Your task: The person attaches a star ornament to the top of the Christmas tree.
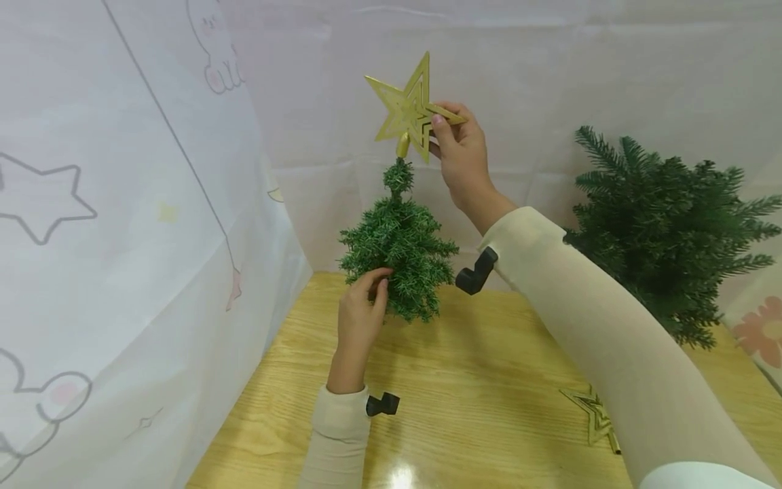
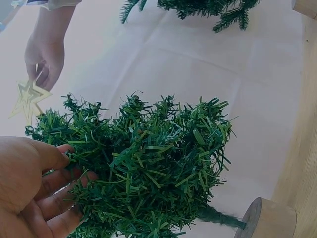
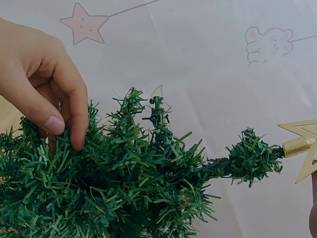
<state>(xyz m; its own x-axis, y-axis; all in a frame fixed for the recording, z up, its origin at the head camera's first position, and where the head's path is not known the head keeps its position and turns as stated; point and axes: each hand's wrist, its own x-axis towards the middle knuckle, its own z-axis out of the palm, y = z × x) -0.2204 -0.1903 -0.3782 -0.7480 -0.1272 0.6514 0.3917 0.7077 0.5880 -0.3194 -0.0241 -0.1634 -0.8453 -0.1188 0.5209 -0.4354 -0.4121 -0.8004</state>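
A small artificial Christmas tree (image 1: 397, 241) stands on the table, its trunk set in a round wooden base (image 2: 271, 218). My right hand (image 1: 462, 153) pinches one point of a gold star tree topper (image 1: 404, 112) between thumb and fingers. The topper's tube-like socket (image 3: 298, 146) meets the tip of the tree, with the star tilted above it. Lower down, my left hand (image 1: 360, 316) reaches into the left side of the tree. Its thumb and fingers (image 3: 54, 124) pinch at a branch; the fingertips are partly hidden in the green.
To the right stands a larger, darker artificial tree (image 1: 656, 238). Another gold star topper (image 1: 592, 411) lies on the wooden table (image 1: 464, 380), partly behind my right sleeve. Pale printed cloth (image 1: 171, 272) hangs at the left and behind the table.
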